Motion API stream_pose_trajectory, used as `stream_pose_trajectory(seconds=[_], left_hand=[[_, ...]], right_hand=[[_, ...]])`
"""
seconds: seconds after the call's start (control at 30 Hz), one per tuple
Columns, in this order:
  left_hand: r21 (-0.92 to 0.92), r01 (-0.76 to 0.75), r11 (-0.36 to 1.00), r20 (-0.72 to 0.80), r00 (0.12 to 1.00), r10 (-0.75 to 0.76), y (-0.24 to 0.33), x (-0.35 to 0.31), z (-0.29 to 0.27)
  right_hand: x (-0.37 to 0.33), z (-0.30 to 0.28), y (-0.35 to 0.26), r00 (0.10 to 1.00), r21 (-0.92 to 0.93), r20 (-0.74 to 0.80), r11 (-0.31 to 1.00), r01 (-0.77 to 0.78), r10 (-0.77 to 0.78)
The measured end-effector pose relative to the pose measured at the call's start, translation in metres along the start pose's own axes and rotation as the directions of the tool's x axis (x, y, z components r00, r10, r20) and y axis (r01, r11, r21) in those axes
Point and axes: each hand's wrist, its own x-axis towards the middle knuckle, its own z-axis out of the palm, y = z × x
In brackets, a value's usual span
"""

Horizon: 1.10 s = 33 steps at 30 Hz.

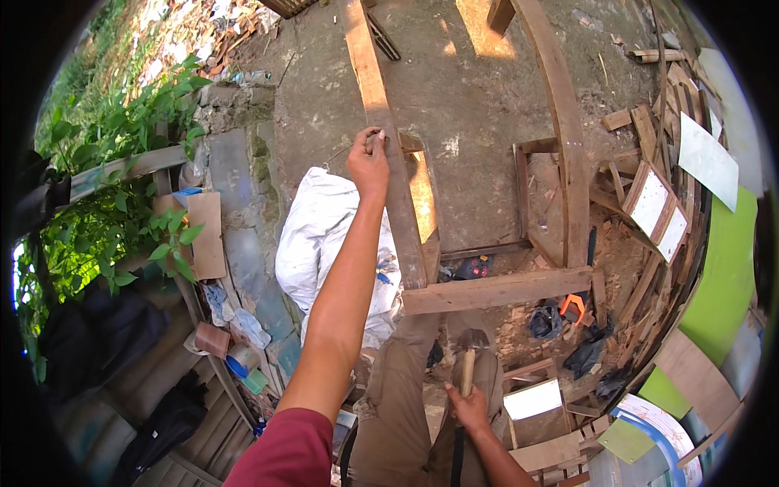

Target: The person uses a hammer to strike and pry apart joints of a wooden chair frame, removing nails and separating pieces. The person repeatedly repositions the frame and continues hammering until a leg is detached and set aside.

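Observation:
My left hand reaches far out and pinches a small thing, perhaps a nail, against the left rail of a long wooden frame; I cannot tell what it is. My right hand is low near my lap, gripping the wooden handle of a hammer whose metal head points up. The frame has a curved right rail and a cross plank at its near end, just above my knees.
A white sack lies left of the frame on the concrete floor. Wood offcuts and framed panels pile up at the right. Green plants and a low wall stand at the left. An orange tool lies among debris.

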Motion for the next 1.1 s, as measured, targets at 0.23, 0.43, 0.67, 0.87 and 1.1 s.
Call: stream_pose_trajectory(seconds=[0.23, 0.43, 0.67, 0.87, 1.1], left_hand=[[0.021, -0.021, 1.000, -0.027, 0.999, 0.022, 0.004, -0.002, 0.004], [-0.002, -0.013, 1.000, -0.028, 1.000, 0.013, -0.004, -0.001, 0.004], [0.038, -0.051, 0.998, -0.048, 0.997, 0.053, -0.006, -0.003, 0.003], [0.055, -0.048, 0.997, -0.014, 0.999, 0.049, -0.010, -0.003, 0.000], [0.158, -0.046, 0.986, 0.039, 0.998, 0.040, -0.004, 0.000, -0.009]], right_hand=[[0.009, -0.014, 0.006, 0.999, -0.088, -0.007, 0.995, 0.040, -0.041], [0.013, -0.022, 0.009, 0.999, -0.165, -0.020, 0.985, 0.046, -0.050], [-0.005, -0.010, -0.050, 0.949, -0.364, -0.027, 0.888, 0.282, -0.313], [0.004, 0.039, -0.180, 0.828, -0.359, 0.139, 0.752, 0.553, -0.543], [0.042, 0.108, -0.333, 0.526, -0.439, 0.246, 0.390, 0.809, -0.814]])
